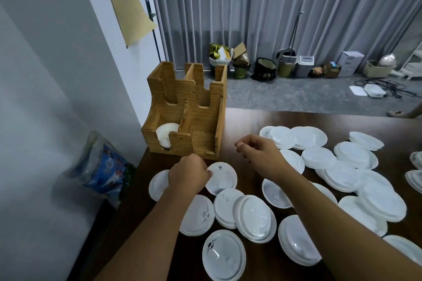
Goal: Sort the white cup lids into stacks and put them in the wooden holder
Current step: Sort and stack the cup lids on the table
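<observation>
Head view
Lids: many round white plastic cup lids point(255, 220) lie spread over the dark brown tabletop point(249, 125), some single, some overlapping in loose piles, several with the domed side up.
Holder: the light wooden holder with slotted compartments point(203, 107) stands at the far left corner of the tabletop; a small stack of white lids point(166, 136) sits in its front left compartment.
Left hand: the left hand point(189, 175) reaches down just before the holder; its grip is closed, fingers curled on the edge of one white lid with a small dark hole point(222, 179).
Right hand: the right hand point(258, 151) hovers above the tabletop, fingers loosely curled, grip holding nothing.
</observation>
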Available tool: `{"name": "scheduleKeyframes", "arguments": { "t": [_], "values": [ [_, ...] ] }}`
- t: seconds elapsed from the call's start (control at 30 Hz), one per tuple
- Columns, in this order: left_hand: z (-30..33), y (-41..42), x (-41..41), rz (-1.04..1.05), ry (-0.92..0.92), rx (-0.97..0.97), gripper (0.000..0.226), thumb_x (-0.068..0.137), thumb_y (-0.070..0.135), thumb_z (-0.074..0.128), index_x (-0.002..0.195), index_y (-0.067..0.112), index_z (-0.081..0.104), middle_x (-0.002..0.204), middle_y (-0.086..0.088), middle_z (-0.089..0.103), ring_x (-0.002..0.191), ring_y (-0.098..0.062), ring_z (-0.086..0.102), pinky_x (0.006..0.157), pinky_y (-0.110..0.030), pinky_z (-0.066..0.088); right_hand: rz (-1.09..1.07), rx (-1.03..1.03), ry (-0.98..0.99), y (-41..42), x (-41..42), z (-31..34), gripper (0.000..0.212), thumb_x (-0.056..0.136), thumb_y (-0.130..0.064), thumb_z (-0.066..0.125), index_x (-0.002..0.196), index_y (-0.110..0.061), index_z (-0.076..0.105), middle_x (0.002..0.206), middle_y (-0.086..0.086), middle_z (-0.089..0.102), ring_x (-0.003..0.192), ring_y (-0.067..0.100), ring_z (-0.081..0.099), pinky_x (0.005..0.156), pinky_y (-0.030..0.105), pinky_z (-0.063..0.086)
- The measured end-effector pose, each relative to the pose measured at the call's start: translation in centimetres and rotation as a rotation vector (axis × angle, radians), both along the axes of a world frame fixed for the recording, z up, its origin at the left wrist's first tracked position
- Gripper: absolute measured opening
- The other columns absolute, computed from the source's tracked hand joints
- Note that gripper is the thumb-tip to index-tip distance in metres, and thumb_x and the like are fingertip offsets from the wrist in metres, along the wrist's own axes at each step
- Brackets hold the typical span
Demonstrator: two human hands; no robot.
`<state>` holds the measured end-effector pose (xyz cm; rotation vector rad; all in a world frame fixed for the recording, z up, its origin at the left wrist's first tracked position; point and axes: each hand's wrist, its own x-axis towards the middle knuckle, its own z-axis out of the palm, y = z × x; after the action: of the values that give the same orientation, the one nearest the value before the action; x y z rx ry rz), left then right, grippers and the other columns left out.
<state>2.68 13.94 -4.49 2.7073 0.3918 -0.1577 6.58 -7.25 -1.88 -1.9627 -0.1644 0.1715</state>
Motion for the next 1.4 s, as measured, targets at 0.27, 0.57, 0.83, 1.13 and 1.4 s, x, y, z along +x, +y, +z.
{"name": "scheduleKeyframes", "arguments": {
  "t": [0.27,0.57,0.83,1.13,1.4],
  "values": [
    [3.1,0.7,-0.3,-0.065,-0.250,-0.405,0.011,0.092,0.039,0.083,0.101,0.032,0.084,0.085,0.020,0.073,0.084,-0.001,0.066,0.068,-0.022,0.049,0.199,-0.070,0.037,-0.2,-0.6,0.0,0.023,0.105,-0.023,0.071,0.123,-0.038,0.072,0.098,-0.020,0.078,0.092,-0.005,0.072,0.077,0.011,0.055],
    [4.4,2.8,-1.7,-0.025,-0.382,-0.744,0.024,0.094,0.036,0.083,0.118,0.031,0.082,0.105,0.023,0.075,0.101,0.005,0.070,0.084,-0.014,0.058,0.168,-0.014,-0.025,2.2,-0.6,0.5,0.019,0.098,-0.022,0.079,0.100,-0.040,0.075,0.093,-0.011,0.080,0.088,0.008,0.076,0.075,0.022,0.063],
    [1.7,9.6,-6.0,0.031,-0.130,-0.249,0.049,0.098,0.024,0.070,0.146,0.031,0.062,0.141,0.000,0.053,0.122,-0.016,0.054,0.093,-0.030,0.047,0.053,0.034,0.057,1.7,-1.3,-0.4,0.025,0.096,-0.014,0.080,0.114,-0.028,0.070,0.101,0.001,0.073,0.097,0.023,0.073,0.090,0.045,0.066],
    [0.0,9.6,-7.0,-0.064,-0.005,-0.253,0.091,0.087,0.042,0.087,0.163,0.034,0.039,0.164,0.005,0.041,0.148,-0.022,0.038,0.117,-0.048,0.041,0.012,0.079,0.139,1.6,-2.0,-1.1,0.020,0.097,-0.017,0.074,0.115,-0.025,0.075,0.105,0.001,0.077,0.101,0.021,0.074,0.097,0.048,0.064],
    [-0.5,9.3,-7.5,0.077,-0.353,-0.744,0.084,0.071,0.040,0.099,0.142,0.053,0.055,0.146,0.013,0.057,0.129,-0.016,0.060,0.090,-0.026,0.059,-0.032,0.173,0.172,0.8,-1.8,-1.5,0.015,0.099,-0.013,0.071,0.108,-0.024,0.077,0.100,0.000,0.080,0.101,0.021,0.076,0.076,0.029,0.066]
  ]
}}
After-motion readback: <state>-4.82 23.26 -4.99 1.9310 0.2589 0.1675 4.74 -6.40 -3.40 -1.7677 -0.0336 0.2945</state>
